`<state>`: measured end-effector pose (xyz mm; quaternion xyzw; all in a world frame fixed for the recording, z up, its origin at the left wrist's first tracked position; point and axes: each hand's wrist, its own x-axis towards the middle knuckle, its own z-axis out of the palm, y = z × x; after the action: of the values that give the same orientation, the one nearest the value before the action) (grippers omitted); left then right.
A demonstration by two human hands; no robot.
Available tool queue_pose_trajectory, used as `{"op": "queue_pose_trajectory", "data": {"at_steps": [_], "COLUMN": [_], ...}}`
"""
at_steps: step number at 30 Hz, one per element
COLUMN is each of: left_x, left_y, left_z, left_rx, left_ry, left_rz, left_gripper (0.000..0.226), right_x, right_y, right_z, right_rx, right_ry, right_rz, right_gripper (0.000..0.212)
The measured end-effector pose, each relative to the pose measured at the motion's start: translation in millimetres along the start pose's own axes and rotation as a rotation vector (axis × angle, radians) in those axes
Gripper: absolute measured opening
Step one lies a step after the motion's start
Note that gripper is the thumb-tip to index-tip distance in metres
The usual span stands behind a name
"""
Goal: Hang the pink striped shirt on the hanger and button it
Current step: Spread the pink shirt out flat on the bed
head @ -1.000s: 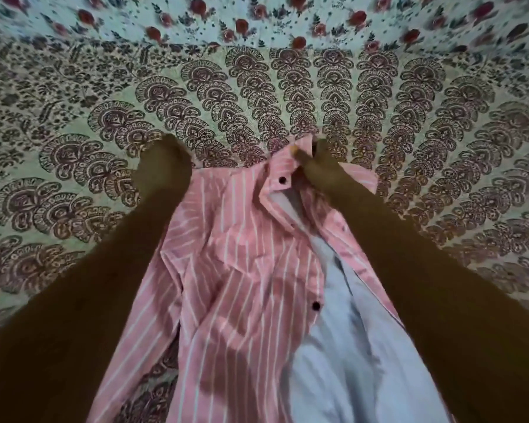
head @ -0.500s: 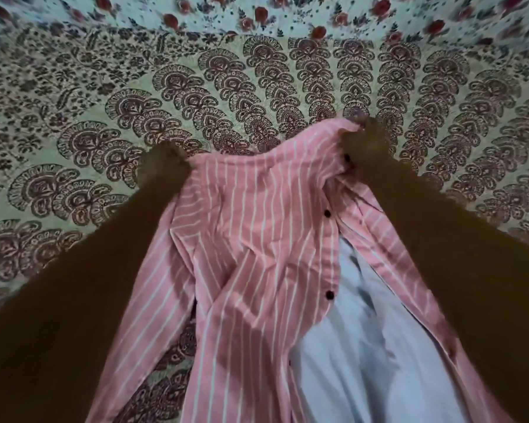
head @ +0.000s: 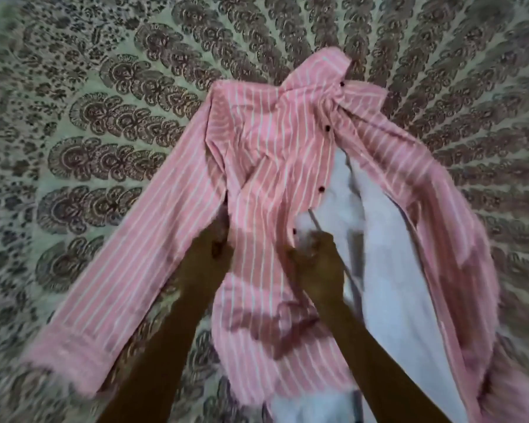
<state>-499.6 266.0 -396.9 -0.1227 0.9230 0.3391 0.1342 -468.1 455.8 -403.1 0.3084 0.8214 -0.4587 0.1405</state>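
The pink striped shirt (head: 275, 166) lies spread on the patterned bedsheet with its collar far from me, its front open and its pale inside (head: 388, 270) showing. Dark buttons run down the edge of the left front panel. My left hand (head: 208, 254) grips the fabric at the panel's side, where the sleeve joins. On the buttoned edge of that panel, close to a button, my right hand (head: 315, 264) pinches the cloth. A thin pale rod (head: 314, 221) runs past my right hand's fingers; I cannot tell whether it is the hanger.
The patterned bedsheet (head: 104, 141) covers the whole surface around the shirt. One long sleeve (head: 129, 270) stretches toward the lower left, its cuff near the frame's bottom. The other sleeve is bunched at the lower right.
Both hands have left the shoulder and collar and come down to the middle of the left front panel. The shirt has dropped flat, with its left sleeve stretched out.
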Motion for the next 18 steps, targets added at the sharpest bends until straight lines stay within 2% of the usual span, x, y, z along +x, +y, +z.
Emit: {"op": "queue_pose_trajectory", "data": {"at_steps": [1, 4, 5, 6, 9, 11, 13, 15, 16, 17, 18], "left_x": [-20, -62, -71, -80, -89, -90, -94, -104, -109, -114, -120], "left_y": [-13, -27, -28, -29, -24, -23, -21, -22, -27, -32, -39], "left_z": [2, 8, 10, 12, 6, -2, -8, -11, -9, -9, -7], "left_rx": [0.012, 0.129, 0.144, 0.114, -0.09, -0.2, -0.248, -0.252, -0.28, -0.342, -0.404], "left_ry": [-0.028, -0.154, -0.209, -0.254, -0.215, -0.079, -0.011, -0.112, -0.204, -0.302, -0.394], "left_rz": [-0.012, -0.116, -0.15, -0.159, -0.177, -0.162, -0.042, 0.041, 0.033, 0.002, -0.055], "left_gripper": [0.042, 0.051, 0.057, 0.057, 0.019, 0.024, 0.023, 0.026, 0.033, 0.038, 0.042], "right_x": [-12, -29, -31, -34, -37, -43, -51, -65, -72, -77, -85], "right_y": [7, 17, 19, 21, 22, 35, 46, 56, 61, 67, 71], "right_z": [1, 0, -2, -7, -27, -41, -51, -56, -56, -55, -52], "right_rx": [-0.055, -0.173, -0.167, -0.128, 0.028, -0.043, -0.019, -0.027, 0.007, 0.063, 0.078], "right_ry": [-0.01, -0.102, -0.124, -0.116, 0.061, 0.222, 0.261, 0.209, 0.131, 0.033, -0.05], "right_rz": [0.0, 0.005, -0.023, -0.051, 0.0, 0.027, 0.034, 0.003, 0.017, 0.043, 0.066], "right_gripper": [0.049, 0.014, 0.012, 0.015, 0.018, 0.022, 0.023, 0.019, 0.017, 0.031, 0.055]}}
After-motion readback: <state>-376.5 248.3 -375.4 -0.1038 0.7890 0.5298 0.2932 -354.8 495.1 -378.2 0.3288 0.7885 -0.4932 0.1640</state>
